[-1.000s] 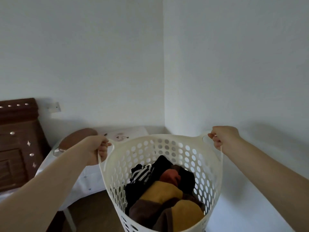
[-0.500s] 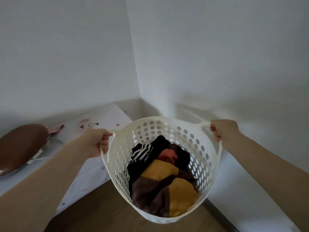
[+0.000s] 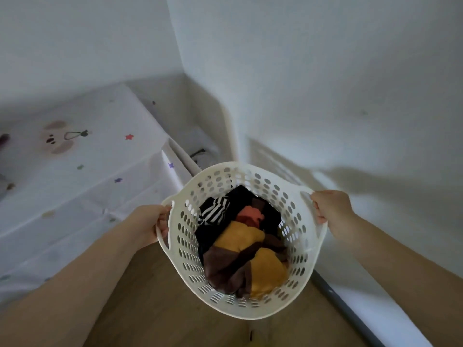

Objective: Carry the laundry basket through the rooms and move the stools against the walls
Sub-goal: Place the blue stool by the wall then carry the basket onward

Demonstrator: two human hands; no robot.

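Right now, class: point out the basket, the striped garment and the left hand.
basket (image 3: pixel 250 313): head view, near rim.
striped garment (image 3: pixel 215 210): head view, its middle.
left hand (image 3: pixel 147 225): head view, back of hand.

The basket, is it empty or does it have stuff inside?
Not empty. The laundry basket holds crumpled clothes, yellow, brown, black and striped.

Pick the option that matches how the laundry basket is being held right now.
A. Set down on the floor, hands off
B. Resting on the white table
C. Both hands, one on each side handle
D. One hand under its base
C: the left hand grips one handle and the right hand grips the other, so the laundry basket hangs above the wood floor, clear of the table.
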